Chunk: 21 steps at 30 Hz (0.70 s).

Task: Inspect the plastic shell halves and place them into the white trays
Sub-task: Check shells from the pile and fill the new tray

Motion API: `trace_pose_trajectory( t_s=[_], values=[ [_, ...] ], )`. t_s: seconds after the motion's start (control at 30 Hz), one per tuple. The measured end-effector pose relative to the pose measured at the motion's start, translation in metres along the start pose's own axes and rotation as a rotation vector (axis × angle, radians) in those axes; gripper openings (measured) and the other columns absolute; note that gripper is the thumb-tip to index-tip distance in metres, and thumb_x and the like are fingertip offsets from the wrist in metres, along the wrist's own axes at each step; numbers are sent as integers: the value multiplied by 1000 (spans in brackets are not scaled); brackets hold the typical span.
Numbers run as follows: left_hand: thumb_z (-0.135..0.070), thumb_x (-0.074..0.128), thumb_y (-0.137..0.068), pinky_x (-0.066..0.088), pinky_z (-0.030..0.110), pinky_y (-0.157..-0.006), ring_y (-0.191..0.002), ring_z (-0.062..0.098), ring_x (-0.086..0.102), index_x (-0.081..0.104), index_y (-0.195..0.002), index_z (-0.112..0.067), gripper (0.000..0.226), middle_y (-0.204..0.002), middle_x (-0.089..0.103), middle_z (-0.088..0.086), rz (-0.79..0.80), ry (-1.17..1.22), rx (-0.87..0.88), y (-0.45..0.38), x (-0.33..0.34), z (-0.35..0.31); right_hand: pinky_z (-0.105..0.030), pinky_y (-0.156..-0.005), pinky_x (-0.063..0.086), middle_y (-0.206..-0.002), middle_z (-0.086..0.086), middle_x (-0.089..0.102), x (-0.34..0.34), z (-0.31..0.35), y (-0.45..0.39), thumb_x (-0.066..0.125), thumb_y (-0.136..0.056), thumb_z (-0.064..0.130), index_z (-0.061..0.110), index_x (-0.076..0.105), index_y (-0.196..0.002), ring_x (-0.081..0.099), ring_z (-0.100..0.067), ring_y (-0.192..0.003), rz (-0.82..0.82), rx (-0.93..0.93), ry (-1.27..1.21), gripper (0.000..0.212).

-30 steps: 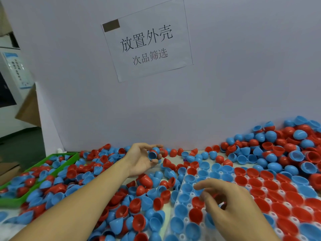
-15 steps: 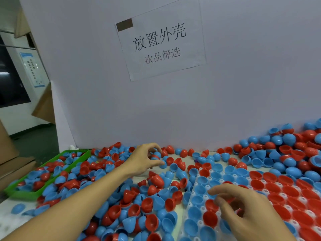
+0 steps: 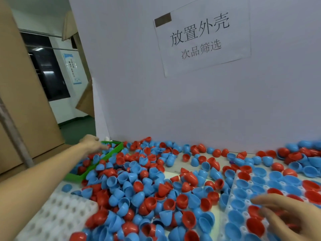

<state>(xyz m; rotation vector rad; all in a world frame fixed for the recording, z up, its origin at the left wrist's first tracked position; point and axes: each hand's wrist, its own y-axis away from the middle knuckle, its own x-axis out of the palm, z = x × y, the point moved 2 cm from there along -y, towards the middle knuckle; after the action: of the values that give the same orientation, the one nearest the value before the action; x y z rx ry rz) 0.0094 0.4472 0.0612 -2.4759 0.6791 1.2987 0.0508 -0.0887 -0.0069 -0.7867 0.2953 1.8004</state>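
Right-side white moulded plastic tray (image 3: 232, 184) was partly filled, heaps of red and blue plastic shell halves (image 3: 139, 186) remained loose on worktop; left hand (image 3: 92, 144) over green bin (image 3: 104, 158), grasp unclear; right hand (image 3: 291, 218) fingers spread, empty.

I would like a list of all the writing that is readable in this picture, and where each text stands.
"放置外壳": large top line on the white paper sign stuck to the grey wall.
"次品筛选": smaller line beneath it on the same sign.
Blue-bordered poster on the far white wall at left: it carries text, but too small and blurred to read.
No writing shows on the shells, trays or green bin.
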Motion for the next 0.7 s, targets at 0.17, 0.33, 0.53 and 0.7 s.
trace_pose_trajectory(
  t_s=[0.17, 0.33, 0.53, 0.7],
  values=[
    [-28, 81, -84, 52, 32, -88, -106, 28, 64, 64, -131, -6, 55, -122, 68, 12, 11, -295, 172, 10, 21, -15, -12, -61, 54, -73, 14, 72, -7, 8, -1, 73, -84, 13, 41, 71, -84, 67, 8, -74, 29, -42, 2, 29],
    [-24, 72, -90, 49, 31, -95, -112, 24, 64, 67, -126, -14, 38, -125, 69, 8, 83, -273, 607, 65, 82, -88, -12, -64, 54, -75, 9, 72, -9, 9, -1, 70, -87, 13, 40, 69, -88, 68, 4, -77, 61, -46, -7, 27],
    [-30, 69, -92, 45, 27, -87, -102, 15, 58, 64, -126, -24, 34, -122, 63, 1, 419, -265, 948, 139, 181, -177, -7, -60, 48, -68, 19, 71, -10, 6, 0, 71, -85, 8, 38, 72, -80, 65, 6, -68, 42, -52, -66, 30],
    [-28, 67, -93, 50, 42, -99, -112, 26, 58, 57, -123, -17, 33, -128, 57, 7, 426, -331, 867, 150, 225, -198, -8, -64, 50, -71, 15, 69, -11, 3, -2, 69, -89, 12, 42, 67, -84, 63, 12, -80, 44, -60, -91, 30]
  ],
)
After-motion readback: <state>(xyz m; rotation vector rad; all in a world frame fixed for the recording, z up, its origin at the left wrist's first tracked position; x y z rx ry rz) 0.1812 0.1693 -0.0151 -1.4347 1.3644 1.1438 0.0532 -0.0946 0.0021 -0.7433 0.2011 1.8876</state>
